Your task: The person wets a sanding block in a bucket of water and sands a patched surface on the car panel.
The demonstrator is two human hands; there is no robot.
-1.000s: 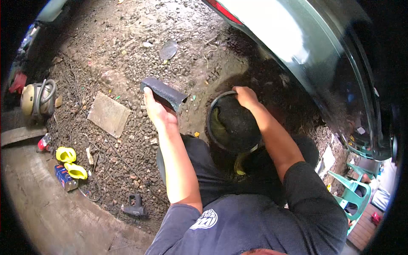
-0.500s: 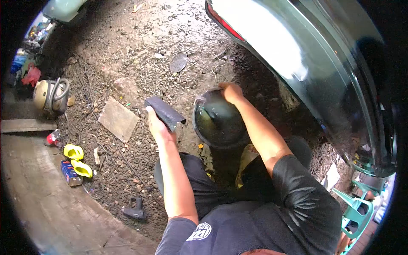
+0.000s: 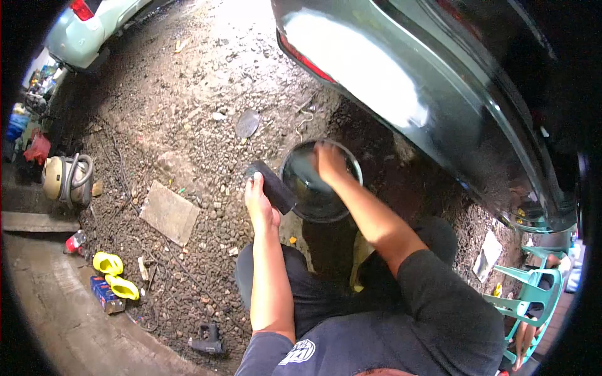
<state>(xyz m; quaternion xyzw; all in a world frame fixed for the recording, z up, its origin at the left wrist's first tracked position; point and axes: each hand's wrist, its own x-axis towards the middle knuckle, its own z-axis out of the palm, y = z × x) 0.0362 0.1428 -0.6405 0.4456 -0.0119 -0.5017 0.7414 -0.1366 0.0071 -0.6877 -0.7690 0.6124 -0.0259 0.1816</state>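
Head view: left hand (image 3: 263,208) grip around curved black sheet (image 3: 277,189), blurred right hand (image 3: 328,161) at round basin (image 3: 318,203), grip unclear.

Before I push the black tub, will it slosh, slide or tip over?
The tub may slosh: its shiny inside looks like water, though I can't see how deep. It might drag rather than glide, since the ground around it is bumpy with stones. It probably won't tip from a gentle push, because it looks wide and round.
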